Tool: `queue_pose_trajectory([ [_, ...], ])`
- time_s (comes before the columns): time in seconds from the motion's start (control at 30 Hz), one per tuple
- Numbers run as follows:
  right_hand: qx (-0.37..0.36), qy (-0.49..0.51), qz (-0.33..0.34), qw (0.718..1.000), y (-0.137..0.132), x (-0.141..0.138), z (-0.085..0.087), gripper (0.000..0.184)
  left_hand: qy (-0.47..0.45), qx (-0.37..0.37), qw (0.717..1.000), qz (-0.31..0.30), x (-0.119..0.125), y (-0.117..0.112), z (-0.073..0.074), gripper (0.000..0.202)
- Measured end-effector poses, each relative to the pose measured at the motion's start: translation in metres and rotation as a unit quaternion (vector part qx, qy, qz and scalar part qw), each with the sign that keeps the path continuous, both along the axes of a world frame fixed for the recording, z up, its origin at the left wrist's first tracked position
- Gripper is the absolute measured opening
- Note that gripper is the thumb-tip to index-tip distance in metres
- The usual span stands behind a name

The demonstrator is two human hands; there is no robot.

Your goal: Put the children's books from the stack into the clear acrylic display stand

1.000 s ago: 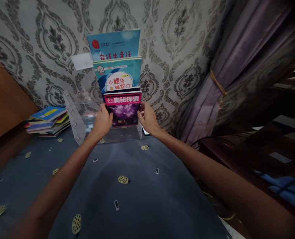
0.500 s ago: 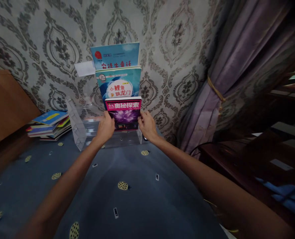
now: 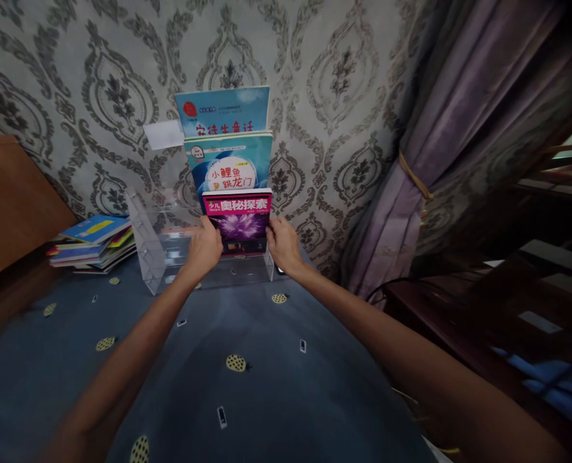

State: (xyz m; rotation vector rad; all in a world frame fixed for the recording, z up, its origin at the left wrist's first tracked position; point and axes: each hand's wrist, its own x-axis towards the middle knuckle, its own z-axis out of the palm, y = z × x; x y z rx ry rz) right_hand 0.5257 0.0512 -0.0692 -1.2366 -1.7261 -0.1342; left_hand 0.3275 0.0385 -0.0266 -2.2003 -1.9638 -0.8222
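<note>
Upright in front of me is a book with a pink and purple cover (image 3: 240,222). My left hand (image 3: 205,244) grips its left edge, and my right hand (image 3: 284,245) is closed on its right edge. It stands at the front of a clear acrylic tiered rack (image 3: 150,251). Behind it, one step higher, rests a teal book with a white oval on its cover (image 3: 228,157). A light blue book with red lettering (image 3: 222,109) is at the back, highest of the three. A white label (image 3: 163,135) sticks out left of the books.
A stack of books (image 3: 92,241) lies left of the rack on the blue pineapple-print tablecloth (image 3: 266,399). Patterned wallpaper (image 3: 343,77) is close behind. To the right hang a tied purple curtain (image 3: 392,218) and a dark cable (image 3: 387,283). A brown wooden panel (image 3: 15,199) stands far left.
Both hands keep their hold on the pink and purple book, which stays in the same place on the rack. The whole view has shifted very slightly.
</note>
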Motion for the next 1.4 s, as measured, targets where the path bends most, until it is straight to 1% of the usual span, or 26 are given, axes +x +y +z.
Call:
queue_pose_trajectory([
  [0.27,-0.002,-0.001,0.013,1.0,0.0,0.002,0.001,0.029,-0.009,-0.01,1.0,-0.004,0.0,0.002,0.002,0.03],
  [0.43,0.0,-0.003,0.012,1.0,0.001,0.003,0.001,0.03,0.003,-0.012,1.0,-0.009,-0.001,0.001,0.003,0.031],
  [0.57,-0.005,-0.009,0.015,1.0,0.003,0.005,0.001,0.026,-0.008,-0.014,1.0,-0.025,-0.001,-0.001,0.003,0.033],
  [0.67,-0.01,-0.008,0.018,1.0,0.005,0.007,0.001,0.022,-0.012,-0.018,1.0,-0.023,0.0,-0.002,0.004,0.034],
  [0.77,-0.017,-0.013,0.024,0.999,0.007,0.01,0.001,0.019,-0.013,-0.017,1.0,-0.021,-0.001,-0.002,0.002,0.033],
  [1.0,-0.012,-0.02,0.034,0.999,0.007,0.013,0.0,0.018,-0.001,-0.001,0.999,-0.049,-0.007,-0.001,-0.005,0.034],
  [1.23,-0.01,-0.017,0.037,0.999,0.009,0.014,-0.003,0.02,-0.025,0.003,0.997,-0.067,-0.01,-0.002,-0.007,0.037],
  [1.4,-0.011,-0.015,0.034,0.999,0.007,0.013,-0.004,0.02,-0.048,0.003,0.995,-0.083,-0.012,-0.002,-0.01,0.035],
])
